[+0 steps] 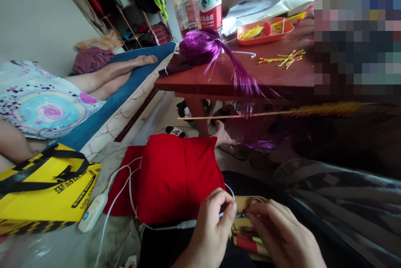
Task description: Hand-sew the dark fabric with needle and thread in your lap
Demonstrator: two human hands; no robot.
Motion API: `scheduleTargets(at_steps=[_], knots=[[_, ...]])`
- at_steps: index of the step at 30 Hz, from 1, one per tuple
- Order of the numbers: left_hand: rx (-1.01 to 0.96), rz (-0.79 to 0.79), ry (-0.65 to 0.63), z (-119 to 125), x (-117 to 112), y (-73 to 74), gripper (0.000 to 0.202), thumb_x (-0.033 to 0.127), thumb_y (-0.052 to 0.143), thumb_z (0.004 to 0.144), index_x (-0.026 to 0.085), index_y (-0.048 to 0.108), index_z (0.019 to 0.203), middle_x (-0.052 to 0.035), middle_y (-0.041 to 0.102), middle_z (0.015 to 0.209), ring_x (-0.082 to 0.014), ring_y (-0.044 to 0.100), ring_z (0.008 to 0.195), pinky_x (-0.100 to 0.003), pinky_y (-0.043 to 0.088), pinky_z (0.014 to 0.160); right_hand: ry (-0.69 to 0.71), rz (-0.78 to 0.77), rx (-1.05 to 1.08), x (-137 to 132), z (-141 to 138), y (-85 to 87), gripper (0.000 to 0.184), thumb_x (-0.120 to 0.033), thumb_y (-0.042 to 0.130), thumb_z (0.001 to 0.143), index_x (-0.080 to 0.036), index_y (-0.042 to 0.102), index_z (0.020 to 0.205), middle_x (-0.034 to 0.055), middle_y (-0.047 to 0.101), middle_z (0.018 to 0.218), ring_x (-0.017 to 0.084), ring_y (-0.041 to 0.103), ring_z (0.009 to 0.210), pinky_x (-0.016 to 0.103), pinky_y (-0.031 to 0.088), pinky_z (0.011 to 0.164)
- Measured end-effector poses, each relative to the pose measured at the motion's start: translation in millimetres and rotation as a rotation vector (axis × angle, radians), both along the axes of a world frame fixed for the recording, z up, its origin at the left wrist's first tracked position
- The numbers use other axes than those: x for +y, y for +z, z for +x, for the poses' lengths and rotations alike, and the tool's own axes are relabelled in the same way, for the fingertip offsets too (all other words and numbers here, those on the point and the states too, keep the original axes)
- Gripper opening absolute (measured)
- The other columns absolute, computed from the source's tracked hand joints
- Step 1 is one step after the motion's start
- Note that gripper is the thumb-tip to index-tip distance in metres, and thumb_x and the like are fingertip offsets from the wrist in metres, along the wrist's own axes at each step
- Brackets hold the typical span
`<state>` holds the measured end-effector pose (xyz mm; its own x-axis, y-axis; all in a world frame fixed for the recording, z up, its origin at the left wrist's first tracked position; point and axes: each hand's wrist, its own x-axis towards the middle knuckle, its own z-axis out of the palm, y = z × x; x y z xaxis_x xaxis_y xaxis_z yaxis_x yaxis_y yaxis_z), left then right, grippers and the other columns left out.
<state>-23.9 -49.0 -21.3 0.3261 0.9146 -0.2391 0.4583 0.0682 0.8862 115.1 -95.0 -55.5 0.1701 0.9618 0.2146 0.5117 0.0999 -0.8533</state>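
Note:
My left hand [215, 221] is closed, thumb and forefinger pinched together. What it pinches is too small to make out. Close beside it, the fingers of my right hand [280, 228] are closed on a small dark metal tool [242, 214], which has a loop like a scissor handle; the rest is hidden. Below both hands is a yellowish tray [242, 202] with red and green pieces in it. A white cable [166, 228] runs behind my left hand. Red cloth [175, 176] lies over my lap, just beyond the hands.
On the red table [282, 73] are purple fibre strands [200, 46], two bottles [209, 2], an orange tray [266, 40] and yellow-red stems [285, 58]. A stick with yellow fringe [232, 115] juts below. A yellow bag [40, 188] stands left; a person lies on the bed; another sits across.

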Motion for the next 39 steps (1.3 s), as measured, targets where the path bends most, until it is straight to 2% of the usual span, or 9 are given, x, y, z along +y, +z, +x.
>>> scheduleTargets(at_steps=[2,5,10,13,20,25,30,36,39], knots=[[0.023,0.029,-0.010,0.8,-1.2,-0.7,0.025,0.033,0.040,0.088,0.018,0.048,0.070,0.0016,0.046,0.066,-0.0123,0.046,0.064,-0.022,0.035,0.062,0.041,0.111,-0.130,3.9,2.8,1.7,0.014,-0.026,0.046,0.085,-0.022,0.057,0.077,0.0037,0.063,0.073,0.016,0.061,0.070,0.024,0.049,0.060],[0.037,0.040,-0.025,1.0,-1.8,-1.6,0.025,0.033,0.038,0.088,0.017,0.048,0.070,0.0011,0.046,0.067,-0.0125,0.048,0.066,-0.022,0.035,0.063,0.131,0.190,-0.234,8.7,4.4,3.6,0.007,-0.022,0.050,0.082,-0.021,0.056,0.079,0.0024,0.064,0.071,0.015,0.060,0.065,0.025,0.048,0.061],[0.028,0.050,-0.028,-0.1,1.2,-0.3,0.025,0.033,0.039,0.088,0.017,0.048,0.071,0.0011,0.047,0.068,-0.0122,0.048,0.066,-0.022,0.036,0.063,0.052,0.088,-0.096,6.1,2.6,3.1,0.013,-0.030,0.047,0.085,-0.023,0.058,0.087,0.0018,0.062,0.073,0.015,0.060,0.067,0.024,0.048,0.060],[0.035,0.054,-0.047,-0.2,2.1,0.5,0.024,0.032,0.039,0.088,0.018,0.048,0.071,0.0007,0.048,0.069,-0.0125,0.049,0.067,-0.022,0.036,0.063,0.045,0.054,-0.031,4.0,1.8,2.6,0.014,-0.030,0.047,0.085,-0.022,0.058,0.081,0.0025,0.061,0.073,0.015,0.059,0.068,0.023,0.048,0.059],[0.050,0.087,-0.050,0.6,0.2,1.5,0.024,0.031,0.039,0.088,0.018,0.049,0.070,0.0005,0.049,0.068,-0.0128,0.050,0.067,-0.022,0.037,0.063,0.122,0.139,-0.121,9.1,2.4,1.8,0.006,-0.022,0.050,0.083,-0.021,0.055,0.079,0.0016,0.061,0.070,0.015,0.058,0.065,0.023,0.048,0.059],[0.047,0.093,-0.042,2.2,1.7,1.6,0.024,0.031,0.039,0.087,0.018,0.049,0.069,0.0000,0.049,0.066,-0.0134,0.050,0.066,-0.022,0.037,0.061,0.058,0.108,-0.121,7.4,4.7,-1.7,0.010,-0.028,0.047,0.086,-0.022,0.055,0.088,0.0018,0.060,0.073,0.015,0.058,0.066,0.024,0.048,0.058],[0.032,0.113,-0.056,3.3,2.9,1.4,0.026,0.030,0.038,0.088,0.018,0.048,0.068,0.0006,0.048,0.064,-0.0126,0.049,0.064,-0.022,0.036,0.060,0.149,0.235,-0.236,9.6,7.0,-1.3,0.004,-0.019,0.050,0.083,-0.021,0.053,0.081,0.0004,0.060,0.068,0.014,0.058,0.063,0.024,0.047,0.060],[0.043,0.087,-0.020,2.1,1.9,2.9,0.024,0.031,0.039,0.088,0.018,0.049,0.070,0.0004,0.049,0.067,-0.0129,0.050,0.066,-0.022,0.037,0.062,0.060,0.140,-0.229,6.2,4.6,-1.4,0.013,-0.029,0.046,0.086,-0.021,0.055,0.090,0.0025,0.060,0.069,0.017,0.058,0.065,0.029,0.046,0.062],[0.036,0.091,-0.014,2.9,1.4,3.5,0.025,0.031,0.039,0.088,0.018,0.049,0.069,0.0004,0.049,0.066,-0.0127,0.049,0.064,-0.022,0.037,0.061,0.112,0.209,-0.248,5.2,5.0,-2.5,0.005,-0.023,0.051,0.083,-0.021,0.054,0.086,0.0006,0.061,0.069,0.016,0.057,0.065,0.028,0.045,0.064]])
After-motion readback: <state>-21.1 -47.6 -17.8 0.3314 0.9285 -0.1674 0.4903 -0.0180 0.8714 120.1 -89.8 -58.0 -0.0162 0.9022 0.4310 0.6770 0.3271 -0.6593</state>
